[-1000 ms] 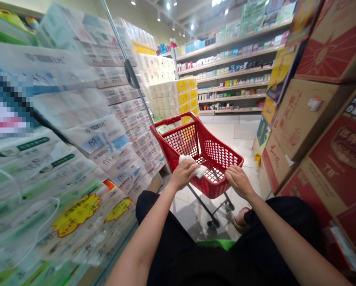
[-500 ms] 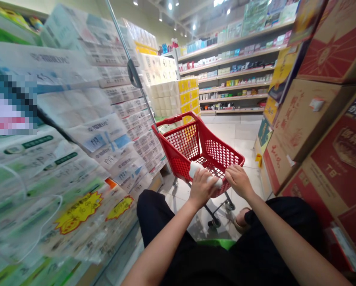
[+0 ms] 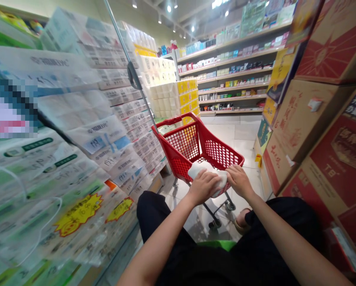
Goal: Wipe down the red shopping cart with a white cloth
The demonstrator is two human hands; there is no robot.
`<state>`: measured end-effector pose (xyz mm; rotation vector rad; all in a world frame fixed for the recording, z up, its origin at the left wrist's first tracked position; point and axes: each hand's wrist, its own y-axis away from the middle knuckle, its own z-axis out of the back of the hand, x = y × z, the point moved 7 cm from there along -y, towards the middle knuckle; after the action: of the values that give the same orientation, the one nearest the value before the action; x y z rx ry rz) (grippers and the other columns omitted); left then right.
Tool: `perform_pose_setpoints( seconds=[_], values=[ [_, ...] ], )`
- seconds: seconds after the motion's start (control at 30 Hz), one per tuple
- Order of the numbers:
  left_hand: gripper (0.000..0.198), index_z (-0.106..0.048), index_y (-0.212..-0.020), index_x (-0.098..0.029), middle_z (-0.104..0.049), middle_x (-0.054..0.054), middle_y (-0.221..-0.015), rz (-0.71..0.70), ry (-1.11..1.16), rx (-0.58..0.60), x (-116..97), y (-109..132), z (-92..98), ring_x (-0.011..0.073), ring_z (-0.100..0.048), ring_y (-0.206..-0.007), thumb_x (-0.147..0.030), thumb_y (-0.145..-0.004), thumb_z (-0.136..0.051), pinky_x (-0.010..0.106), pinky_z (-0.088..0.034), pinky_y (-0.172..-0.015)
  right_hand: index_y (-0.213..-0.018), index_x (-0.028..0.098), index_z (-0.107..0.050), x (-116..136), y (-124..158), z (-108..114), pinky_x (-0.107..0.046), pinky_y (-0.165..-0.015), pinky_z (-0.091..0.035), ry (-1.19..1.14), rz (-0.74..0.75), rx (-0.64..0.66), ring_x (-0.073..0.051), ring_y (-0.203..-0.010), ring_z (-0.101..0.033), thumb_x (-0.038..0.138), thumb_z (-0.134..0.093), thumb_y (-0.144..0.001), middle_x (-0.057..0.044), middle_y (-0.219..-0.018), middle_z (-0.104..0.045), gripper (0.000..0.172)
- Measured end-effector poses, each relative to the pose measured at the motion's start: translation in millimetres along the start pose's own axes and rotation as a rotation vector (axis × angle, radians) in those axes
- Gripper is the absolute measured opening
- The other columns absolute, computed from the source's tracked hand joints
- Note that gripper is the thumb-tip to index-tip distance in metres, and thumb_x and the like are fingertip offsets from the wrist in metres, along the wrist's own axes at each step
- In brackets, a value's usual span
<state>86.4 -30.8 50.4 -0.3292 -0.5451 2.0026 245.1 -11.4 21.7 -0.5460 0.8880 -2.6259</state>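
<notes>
A white cloth [image 3: 223, 179] lies over the near rim of a small red plastic shopping cart [image 3: 177, 161], partly hanging down its outer side. My left hand [image 3: 204, 186] presses the cloth against that rim, fingers curled over it. Just to the right, my right hand [image 3: 239, 179] is closed round the cart's rim at the near right corner, its fingertips close to the cloth's edge. Through the grid sides, the basket floor shows partly, behind the cloth. A metal pole [image 3: 118, 29] with a dark clip rises from the cart's far left corner.
Stacked packs of tissue paper [image 3: 91, 137] line the left side, with yellow price tags [image 3: 78, 214]. Cardboard boxes [image 3: 303, 115] are piled on the right. Shelves of goods [image 3: 225, 73] stand at the back. My legs straddle a green seat [image 3: 216, 243].
The cloth has spread out wider along the rim and now reaches my right hand. My left hand has shifted slightly; my right hand stays on the rim.
</notes>
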Motion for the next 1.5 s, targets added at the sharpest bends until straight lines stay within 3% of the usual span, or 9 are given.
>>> perform_pose_setpoints(
  seconds=[0.2,0.43,0.63,0.73,0.87,1.1,1.17,1.3,1.5],
  values=[
    [0.034,-0.055,-0.116,-0.023,-0.059,0.005,-0.113,-0.028,-0.093,0.064,11,-7,-14.3,0.0187,-0.052,-0.110,-0.045,-0.097,-0.039,0.041,-0.029,-0.112,-0.076,0.023,-0.055,-2,1,-2,-0.036,-0.088,-0.036,-0.019,0.011,0.018,-0.019,-0.088,-0.050,0.029,-0.033,-0.097,-0.003,-0.081,-0.060,0.031],
    [0.029,-0.059,-0.110,-0.024,-0.060,0.003,-0.110,-0.143,-0.119,0.110,40,0,-10.5,0.0173,-0.052,-0.110,-0.040,-0.098,-0.038,0.041,-0.027,-0.113,-0.084,0.023,-0.058,-2,2,-3,-0.036,-0.089,-0.035,-0.051,0.059,0.032,-0.018,-0.091,-0.052,0.030,-0.033,-0.098,-0.003,-0.090,-0.064,0.029],
    [0.031,-0.059,-0.112,-0.024,-0.058,0.003,-0.115,0.020,-0.114,0.077,95,0,7.2,0.0163,-0.050,-0.114,-0.035,-0.100,-0.033,0.039,-0.028,-0.113,-0.084,0.023,-0.058,-4,2,-1,-0.036,-0.089,-0.035,-0.059,0.052,0.029,-0.018,-0.091,-0.051,0.029,-0.033,-0.098,-0.003,-0.091,-0.064,0.029],
    [0.032,-0.059,-0.109,-0.023,-0.058,0.003,-0.114,0.087,-0.129,0.057,109,1,13.4,0.0159,-0.050,-0.114,-0.035,-0.100,-0.031,0.040,-0.024,-0.116,-0.081,0.023,-0.057,-3,2,-1,-0.036,-0.088,-0.035,-0.053,0.040,0.023,-0.019,-0.090,-0.051,0.029,-0.032,-0.098,-0.003,-0.087,-0.063,0.031],
    [0.031,-0.059,-0.107,-0.021,-0.057,0.004,-0.112,0.145,-0.143,-0.006,98,1,15.0,0.0170,-0.047,-0.116,-0.033,-0.100,-0.031,0.044,-0.019,-0.117,-0.075,0.024,-0.055,0,2,1,-0.037,-0.086,-0.034,-0.024,-0.018,-0.012,-0.020,-0.088,-0.050,0.029,-0.032,-0.096,-0.003,-0.081,-0.060,0.032],
    [0.034,-0.059,-0.106,-0.023,-0.059,0.005,-0.103,0.011,-0.090,0.042,13,-5,-13.8,0.0220,-0.051,-0.105,-0.050,-0.093,-0.043,0.050,-0.020,-0.114,-0.073,0.023,-0.053,6,0,0,-0.037,-0.087,-0.034,0.023,-0.059,-0.032,-0.020,-0.088,-0.048,0.028,-0.032,-0.095,-0.004,-0.078,-0.057,0.031],
    [0.037,-0.058,-0.106,-0.021,-0.059,0.007,-0.104,0.043,-0.108,0.027,2,-5,-18.6,0.0234,-0.051,-0.103,-0.051,-0.092,-0.043,0.051,-0.020,-0.113,-0.072,0.023,-0.052,6,1,-1,-0.037,-0.088,-0.034,0.026,-0.063,-0.023,-0.020,-0.088,-0.048,0.029,-0.032,-0.096,-0.004,-0.077,-0.056,0.032],
    [0.035,-0.056,-0.112,-0.021,-0.060,0.005,-0.106,-0.030,-0.098,0.066,7,-3,-18.2,0.0218,-0.051,-0.105,-0.046,-0.096,-0.039,0.047,-0.023,-0.111,-0.073,0.023,-0.051,6,2,-1,-0.036,-0.087,-0.034,0.008,-0.034,0.008,-0.019,-0.087,-0.048,0.030,-0.030,-0.097,-0.003,-0.078,-0.057,0.033],
    [0.035,-0.058,-0.112,-0.023,-0.060,0.005,-0.112,-0.163,-0.070,0.122,48,3,-6.0,0.0189,-0.051,-0.109,-0.049,-0.095,-0.042,0.040,-0.030,-0.109,-0.079,0.023,-0.055,8,1,-1,-0.036,-0.087,-0.034,-0.021,0.020,0.024,-0.019,-0.088,-0.048,0.029,-0.030,-0.098,-0.004,-0.084,-0.060,0.031]
  ],
)
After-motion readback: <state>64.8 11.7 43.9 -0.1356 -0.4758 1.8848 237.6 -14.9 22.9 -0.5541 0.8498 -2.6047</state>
